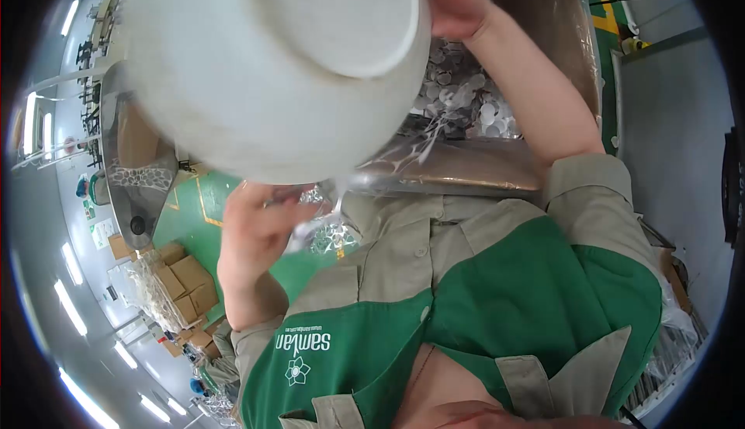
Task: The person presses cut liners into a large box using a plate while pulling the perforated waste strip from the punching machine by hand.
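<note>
A large white plastic basin (pixel 233 118) is tipped over, its round base turned toward me, and it fills the upper left of the head view. My right hand (pixel 458 6) grips its right side, some fingers hidden behind the wall. My left hand (pixel 260 223) is closed at its lower edge, with its upper part covered by the basin. Beyond it, small round clear and silvery discs (pixel 493 111) lie in a box lined with brown-tinted plastic film (pixel 466 165). Strands of clear perforated plastic scrap (pixel 334 235) hang by my left fingers.
Cardboard boxes (pixel 186 285) are stacked on the green floor at the left. Behind them is a grey machine table (pixel 136 180) with perforated film on it. A grey panel (pixel 675 118) stands on the right. Other people are partly visible in the far left background.
</note>
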Tool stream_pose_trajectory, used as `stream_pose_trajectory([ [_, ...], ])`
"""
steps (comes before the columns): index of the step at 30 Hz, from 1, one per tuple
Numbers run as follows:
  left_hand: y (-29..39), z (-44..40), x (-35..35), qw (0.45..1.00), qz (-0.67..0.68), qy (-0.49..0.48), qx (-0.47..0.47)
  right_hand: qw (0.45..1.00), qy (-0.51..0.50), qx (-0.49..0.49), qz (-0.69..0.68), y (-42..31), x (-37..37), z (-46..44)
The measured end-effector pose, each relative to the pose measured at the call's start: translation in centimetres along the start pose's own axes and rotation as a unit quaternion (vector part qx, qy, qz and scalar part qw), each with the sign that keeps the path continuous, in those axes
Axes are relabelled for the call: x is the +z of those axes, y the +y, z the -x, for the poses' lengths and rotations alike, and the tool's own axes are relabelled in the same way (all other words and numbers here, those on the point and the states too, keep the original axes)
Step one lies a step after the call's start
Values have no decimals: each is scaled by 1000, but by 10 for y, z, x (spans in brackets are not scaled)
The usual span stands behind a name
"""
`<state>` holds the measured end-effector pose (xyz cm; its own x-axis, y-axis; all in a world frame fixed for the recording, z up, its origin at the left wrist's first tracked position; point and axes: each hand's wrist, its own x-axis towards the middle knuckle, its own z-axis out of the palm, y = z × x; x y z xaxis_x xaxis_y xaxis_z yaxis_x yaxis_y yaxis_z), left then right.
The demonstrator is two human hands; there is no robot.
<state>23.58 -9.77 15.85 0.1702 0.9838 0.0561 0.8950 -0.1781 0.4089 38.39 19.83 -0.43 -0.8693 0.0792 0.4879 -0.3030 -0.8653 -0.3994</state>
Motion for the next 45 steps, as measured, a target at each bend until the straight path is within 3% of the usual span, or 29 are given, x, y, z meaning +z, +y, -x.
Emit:
stream_pose_trajectory([
  [2, 16, 12, -23, 997, 20, 39, 64, 982, 124, 109, 93, 41, -59, 27],
  [3, 16, 18, -29, 990, 47, 75, 113, 906, 285, 236, 207, 64, -106, 57],
  [5, 9, 38, -35, 983, 18, 150, 99, 403, 272, 509, 710, 101, -160, 110],
  [6, 2, 48, -35, 986, -4, 160, 47, 303, 351, 475, 747, 122, -187, 157],
  [8, -16, 62, -25, 978, 19, 176, -113, 297, 415, 454, 730, 121, -195, 183],
  [10, -52, 67, -24, 967, 111, 41, -227, 315, 334, 526, 716, 92, -183, 148],
  [13, -92, 80, -24, 803, 366, -184, -433, 407, 297, 346, 791, 45, -119, 63],
  [14, -98, 79, -30, 794, 403, -178, -419, 457, 273, 285, 797, 30, -91, 36],
  [18, -112, 92, -27, 717, 476, 308, -404, 744, 277, 19, 608, 4, 6, -15],
  [19, -119, 95, -35, 645, 581, 336, -366, 820, 249, -41, 514, 4, 25, -18],
  [20, -116, 100, -39, 658, 555, 350, -370, 881, 216, -102, 410, 5, 43, -20],
  [21, -97, 94, -41, 636, 511, 413, -405, 936, 167, -52, 306, 6, 26, -13],
  [23, -85, 112, -47, 708, 449, 410, -359, 991, 108, 76, 22, 35, -50, 19],
  [24, -53, 96, -51, 652, 357, 492, -453, 976, 161, 127, 67, 54, -73, 40],
  [25, -53, 121, -57, 683, 348, 489, -417, 890, 351, 211, 199, 77, -103, 68],
  [26, -62, 162, -67, 725, 378, 454, -354, 892, 346, 211, 202, 97, -132, 101],
  [27, -76, 212, -83, 759, 432, 387, -295, 676, 401, 360, 503, 116, -162, 138],
  [28, -87, 246, -96, 776, 464, 335, -265, 353, 394, 449, 720, 129, -180, 170],
  [30, -64, 209, -84, 739, 389, 449, -318, 308, 443, 457, 707, 135, -186, 206],
  [32, -112, 234, -92, 683, 214, 455, -529, 320, 432, 512, 670, 114, -181, 200],
  [34, -178, 302, -95, 726, 56, 329, -601, 321, 410, 510, 685, 99, -185, 173],
  [35, -180, 286, -97, 731, 53, 329, -595, 328, 408, 505, 687, 90, -178, 154],
  [37, -172, 211, -83, 716, -369, 262, -531, 359, 411, 430, 719, 80, -157, 124],
  [38, -160, 156, -66, 820, -205, 372, -384, 371, 393, 416, 732, 79, -151, 112],
  [39, -124, 86, -44, 879, -176, 336, -288, 381, 372, 402, 745, 76, -148, 98],
  [40, -104, 32, -12, 939, -28, 277, -199, 396, 343, 391, 757, 73, -144, 85],
  [41, -102, 7, 10, 963, -210, 75, -153, 412, 314, 379, 767, 70, -139, 70],
  [43, -92, -24, 57, 941, -176, -241, -162, 434, 307, 289, 796, 63, -99, 40],
  [45, -114, -14, 77, 898, -201, -358, -160, 513, 300, 181, 784, 42, -46, 11],
])
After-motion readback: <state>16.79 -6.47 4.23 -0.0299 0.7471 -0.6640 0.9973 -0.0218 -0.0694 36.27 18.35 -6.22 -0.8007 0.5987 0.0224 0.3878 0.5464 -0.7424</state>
